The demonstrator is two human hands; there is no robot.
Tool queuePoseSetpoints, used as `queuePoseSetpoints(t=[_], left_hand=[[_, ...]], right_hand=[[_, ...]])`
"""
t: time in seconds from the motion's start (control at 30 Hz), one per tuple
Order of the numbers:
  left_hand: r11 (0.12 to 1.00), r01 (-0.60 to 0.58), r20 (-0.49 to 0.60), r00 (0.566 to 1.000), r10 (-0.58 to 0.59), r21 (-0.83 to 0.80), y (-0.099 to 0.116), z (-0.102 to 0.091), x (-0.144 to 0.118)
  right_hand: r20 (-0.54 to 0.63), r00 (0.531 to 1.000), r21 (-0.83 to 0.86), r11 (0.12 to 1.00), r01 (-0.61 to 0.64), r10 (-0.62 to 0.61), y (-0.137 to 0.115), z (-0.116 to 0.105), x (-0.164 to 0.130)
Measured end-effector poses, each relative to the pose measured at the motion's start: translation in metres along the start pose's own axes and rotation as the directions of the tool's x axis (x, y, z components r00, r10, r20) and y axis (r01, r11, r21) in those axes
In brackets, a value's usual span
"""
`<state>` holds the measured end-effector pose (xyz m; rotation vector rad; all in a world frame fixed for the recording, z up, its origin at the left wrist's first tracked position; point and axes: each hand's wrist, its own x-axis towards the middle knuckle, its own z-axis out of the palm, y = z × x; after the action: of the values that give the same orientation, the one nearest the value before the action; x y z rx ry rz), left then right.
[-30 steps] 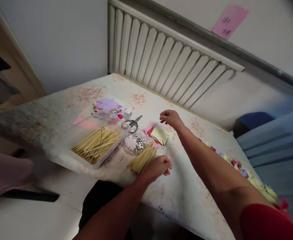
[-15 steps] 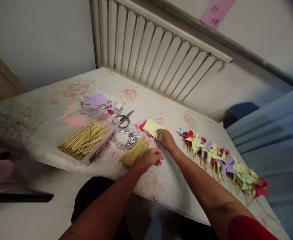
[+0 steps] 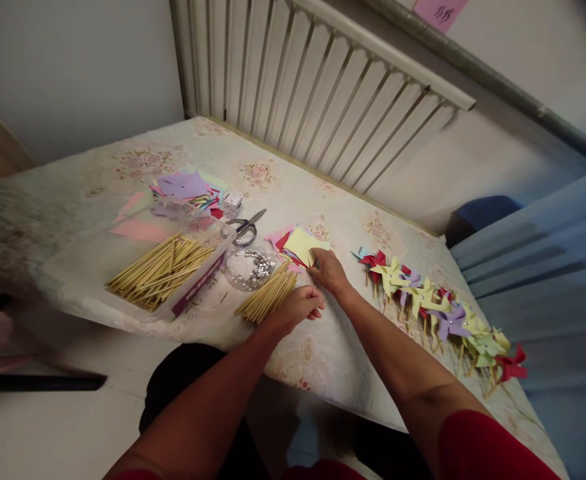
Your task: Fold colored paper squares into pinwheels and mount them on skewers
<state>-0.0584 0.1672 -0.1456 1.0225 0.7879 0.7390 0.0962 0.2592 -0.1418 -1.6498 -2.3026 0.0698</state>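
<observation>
My right hand (image 3: 329, 270) is at the near right corner of a stack of coloured paper squares, its fingertips pinched on the yellow paper (image 3: 303, 247) on top. Red, pink and other sheets peek out beneath it. Just below and to the left, my left hand (image 3: 300, 308) hovers with its fingers curled in, and nothing shows in them. A bundle of thin wooden sticks (image 3: 267, 297) lies beside that hand, partly behind the wrist. Left of the sticks is a round clear dish (image 3: 237, 275) of small shiny silver pieces.
Scissors (image 3: 247, 228) lie behind the dish, near a small white box (image 3: 233, 202). A clear plastic bin (image 3: 145, 313) holds many more sticks. Purple paper pieces (image 3: 183, 185) are piled behind it. Finished paper pinwheels (image 3: 423, 300) line the right side of the flowered tablecloth (image 3: 323, 360).
The camera view has shifted slightly. My right hand stays at the paper stack's corner, and my left hand remains curled beside the sticks.
</observation>
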Motion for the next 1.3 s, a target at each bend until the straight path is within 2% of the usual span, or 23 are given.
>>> queuePoseSetpoints(t=[0.8,0.97,1.1,1.3], left_hand=[[1.0,-0.021,-0.002,1.0,0.021,-0.007,0.003,-0.001,-0.002],[1.0,-0.017,-0.003,1.0,0.017,-0.006,0.001,-0.002,-0.001],[1.0,-0.028,0.004,1.0,0.028,0.0,0.0,-0.002,0.0],[1.0,-0.007,0.001,1.0,0.007,-0.025,-0.001,-0.002,0.001]], right_hand=[[0.025,0.999,0.102,0.994,-0.037,0.034,-0.009,-0.016,0.008],[-0.01,0.999,0.154,0.987,-0.049,0.051,-0.005,-0.012,0.008],[-0.02,0.992,0.188,0.975,-0.117,0.123,0.0,-0.007,0.009],[-0.025,0.988,0.185,0.972,-0.143,0.15,0.006,-0.001,0.011]])
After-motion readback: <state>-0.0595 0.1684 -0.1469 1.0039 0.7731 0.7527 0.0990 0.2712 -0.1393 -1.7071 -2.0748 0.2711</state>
